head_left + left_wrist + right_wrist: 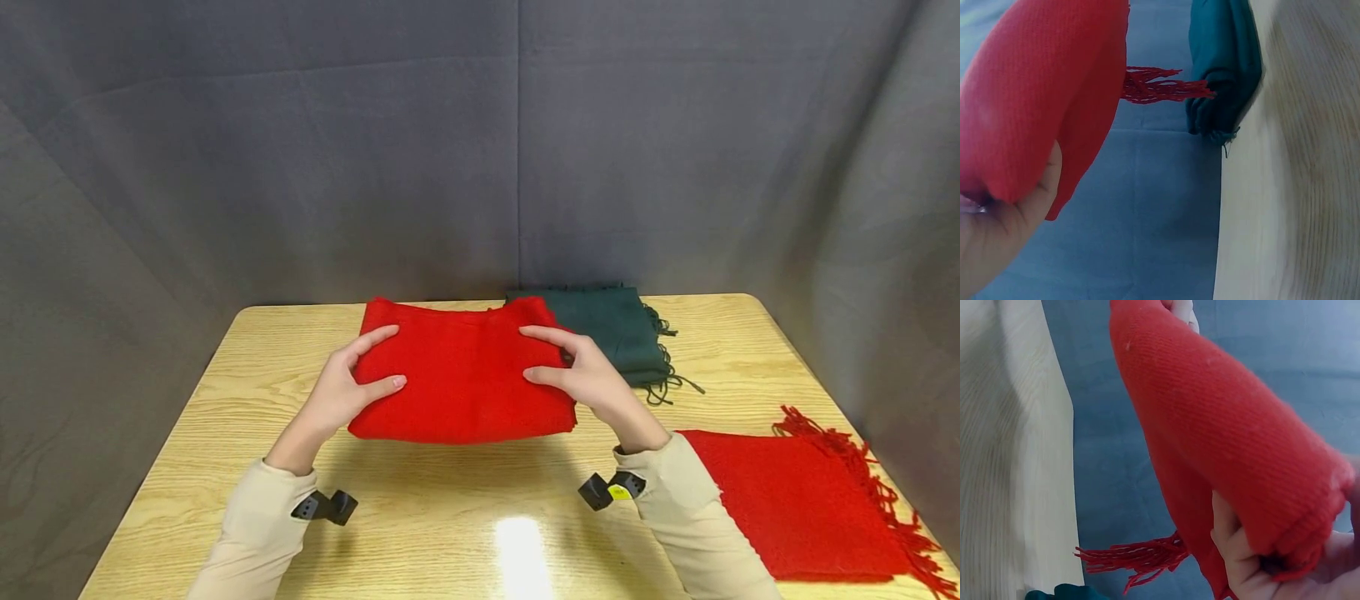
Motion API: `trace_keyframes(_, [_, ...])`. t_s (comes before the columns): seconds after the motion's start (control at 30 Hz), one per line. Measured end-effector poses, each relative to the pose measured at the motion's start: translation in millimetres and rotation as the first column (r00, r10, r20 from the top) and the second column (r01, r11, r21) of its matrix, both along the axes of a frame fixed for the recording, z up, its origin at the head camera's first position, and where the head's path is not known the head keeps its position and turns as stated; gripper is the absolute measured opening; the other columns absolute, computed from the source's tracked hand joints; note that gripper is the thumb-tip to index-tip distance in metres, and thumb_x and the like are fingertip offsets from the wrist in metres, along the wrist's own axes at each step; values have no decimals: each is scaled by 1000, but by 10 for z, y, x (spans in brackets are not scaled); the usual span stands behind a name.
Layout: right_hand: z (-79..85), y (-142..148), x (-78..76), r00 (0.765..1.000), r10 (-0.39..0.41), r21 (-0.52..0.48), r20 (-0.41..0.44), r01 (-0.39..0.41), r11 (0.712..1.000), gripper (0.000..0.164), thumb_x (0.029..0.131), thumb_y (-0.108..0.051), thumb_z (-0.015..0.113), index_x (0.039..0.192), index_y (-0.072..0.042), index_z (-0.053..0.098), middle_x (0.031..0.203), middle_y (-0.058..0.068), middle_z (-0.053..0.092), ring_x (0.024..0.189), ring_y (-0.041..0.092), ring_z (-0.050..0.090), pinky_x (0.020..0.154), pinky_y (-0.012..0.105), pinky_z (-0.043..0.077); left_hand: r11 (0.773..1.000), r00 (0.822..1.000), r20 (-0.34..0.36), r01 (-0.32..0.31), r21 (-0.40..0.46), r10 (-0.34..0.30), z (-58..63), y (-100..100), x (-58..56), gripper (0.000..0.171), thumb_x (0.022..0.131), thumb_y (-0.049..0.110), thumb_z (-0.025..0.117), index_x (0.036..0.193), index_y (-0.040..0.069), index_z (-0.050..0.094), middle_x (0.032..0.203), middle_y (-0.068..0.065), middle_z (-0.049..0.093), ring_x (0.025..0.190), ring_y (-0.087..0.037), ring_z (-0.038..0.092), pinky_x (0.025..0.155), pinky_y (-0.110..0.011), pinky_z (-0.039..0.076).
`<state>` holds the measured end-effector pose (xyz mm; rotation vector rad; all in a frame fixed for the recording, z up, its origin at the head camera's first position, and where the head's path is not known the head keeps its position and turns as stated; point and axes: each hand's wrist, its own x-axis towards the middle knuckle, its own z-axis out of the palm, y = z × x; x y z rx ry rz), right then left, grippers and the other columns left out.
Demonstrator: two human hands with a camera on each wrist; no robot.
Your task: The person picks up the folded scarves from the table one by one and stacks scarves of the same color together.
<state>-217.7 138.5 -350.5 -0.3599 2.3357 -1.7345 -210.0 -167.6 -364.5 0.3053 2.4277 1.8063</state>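
Grey curtain (375, 167) behind one wood-grain worktop (420, 525). Hands, two: left hand (337, 396) and right hand (592, 371) grip opposite ends of one folded red cloth (465, 375), raised above the worktop; best kept level, layers pinched together. Beyond: one dark green cloth (607, 329), far edge; one fringed red cloth (795, 508), near right. Cloths: three.

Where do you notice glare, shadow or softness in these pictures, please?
Head view: bright glare on the near part of the table, soft shadows below the held red scarf; left wrist view: curtain paler toward the top left, green cloth rather soft; right wrist view: a dim shadow band along the table.
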Motion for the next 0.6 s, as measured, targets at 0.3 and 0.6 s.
trace_keyframes(0.3, [-21,108,96,999,34,-14,-23,-35,999,50,82,-6,63,130,-6,49,109,17,55,80,21,60,72,32,51,995,996,-42,86,43,-84,-19,37,89,59,81,-3,60,135,7,40,116,-21,51,90,-26,58,68,-33,53])
trace_keyframes(0.6, [-42,192,183,998,54,-19,-22,-54,998,50,82,-5,62,131,-7,49,99,15,57,74,21,58,70,32,50,992,993,-69,105,67,-101,-85,57,143,58,80,-11,52,134,6,43,110,-19,53,75,-17,58,64,-30,52])
